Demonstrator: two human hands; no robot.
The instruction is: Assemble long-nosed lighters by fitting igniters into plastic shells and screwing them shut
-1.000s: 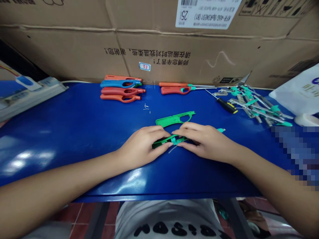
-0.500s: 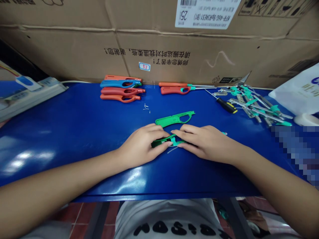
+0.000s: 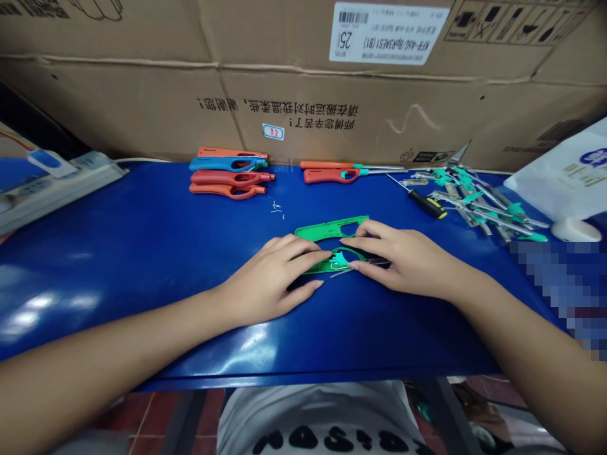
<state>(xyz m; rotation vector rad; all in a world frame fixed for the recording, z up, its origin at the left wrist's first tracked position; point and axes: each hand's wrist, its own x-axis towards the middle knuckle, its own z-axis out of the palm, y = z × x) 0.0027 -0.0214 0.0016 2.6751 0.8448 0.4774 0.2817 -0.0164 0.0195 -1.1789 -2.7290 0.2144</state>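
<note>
A green lighter shell half (image 3: 315, 270) lies on the table with a teal trigger (image 3: 338, 260) and small inner parts in it. My left hand (image 3: 277, 275) lies over its left end, fingers stretched across it and thumb apart on the table side. At the looped end is my right hand (image 3: 408, 256), its fingers parted, the thumb close to the shell's rim. Its index finger reaches the looped end of a second green shell half (image 3: 325, 230), which lies just behind. A thin clear strip (image 3: 339, 273) sits in front of the trigger.
Several orange, red and blue lighter bodies (image 3: 227, 189) are stacked at the back. Two lighters with metal tubes (image 3: 332, 176) lie right of them. Beyond are a screwdriver (image 3: 427, 203) and a pile of metal tubes (image 3: 493, 212). A cardboard box (image 3: 156, 107) stands behind; a power strip (image 3: 71, 183) is at left.
Both hands have loosened from the shell half. My left thumb has come away from it, and my right hand has moved slightly back and spread its fingers, baring the trigger and loop.
</note>
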